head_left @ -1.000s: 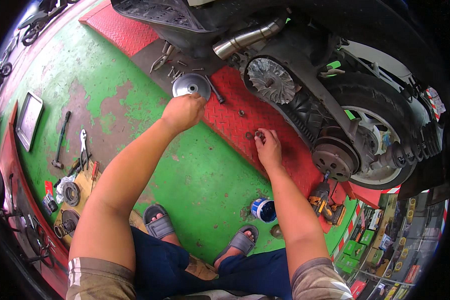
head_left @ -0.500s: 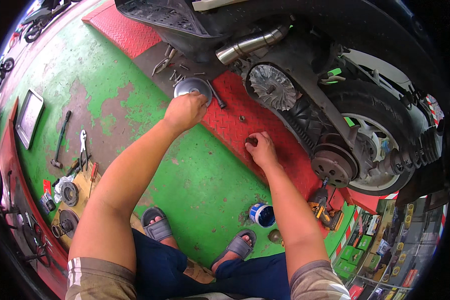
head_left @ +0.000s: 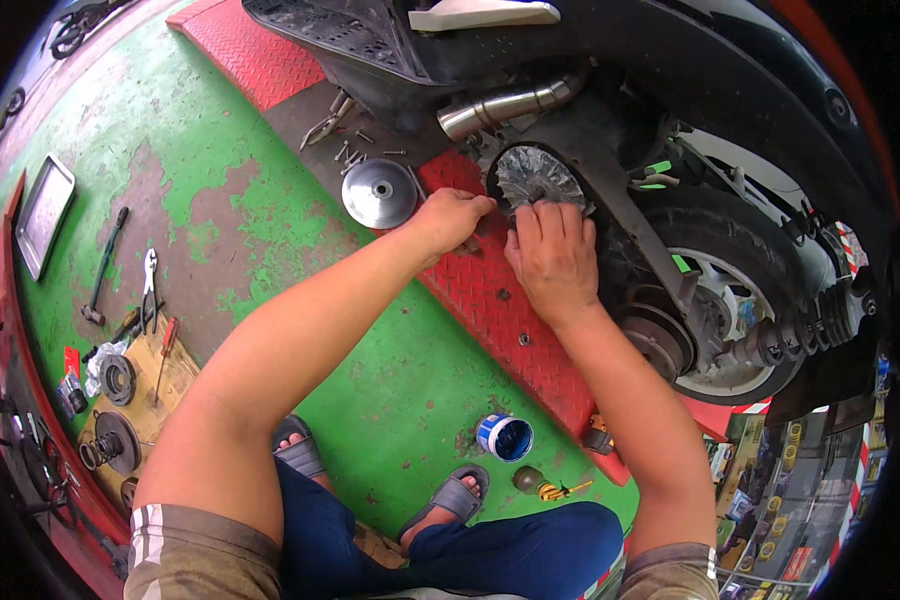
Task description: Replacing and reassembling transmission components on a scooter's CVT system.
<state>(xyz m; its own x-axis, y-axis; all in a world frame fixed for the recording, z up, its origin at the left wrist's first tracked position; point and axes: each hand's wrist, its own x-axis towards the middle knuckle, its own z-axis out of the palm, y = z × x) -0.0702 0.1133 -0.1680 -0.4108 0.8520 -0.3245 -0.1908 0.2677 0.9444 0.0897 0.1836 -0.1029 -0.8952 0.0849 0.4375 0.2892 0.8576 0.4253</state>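
My right hand [head_left: 557, 260] is at the finned pulley [head_left: 538, 175] on the scooter's opened drive case, its fingers together over the lower part by the hub. Their tips are hidden, so what they grip cannot be made out. My left hand [head_left: 452, 222] hovers by the red ramp, left of the pulley, with thumb and fingers pinched; anything between them is too small to name. Beside that wrist lies a smooth silver disc [head_left: 380, 193] with a hole at its centre. A dark rod-like tool [head_left: 417, 184] is partly covered by my left hand.
Small nuts [head_left: 523, 340] lie on the red ramp [head_left: 470, 290]. Pliers [head_left: 327, 122] and loose bolts [head_left: 355, 158] sit beyond the disc. A blue can [head_left: 505, 438] stands near my feet. At left are a metal tray [head_left: 46, 215], a hammer [head_left: 105, 270] and a screwdriver [head_left: 165, 350].
My left hand has left the silver disc and moved right. My right hand, earlier low over the ramp with a small dark piece, has moved up to the finned pulley.
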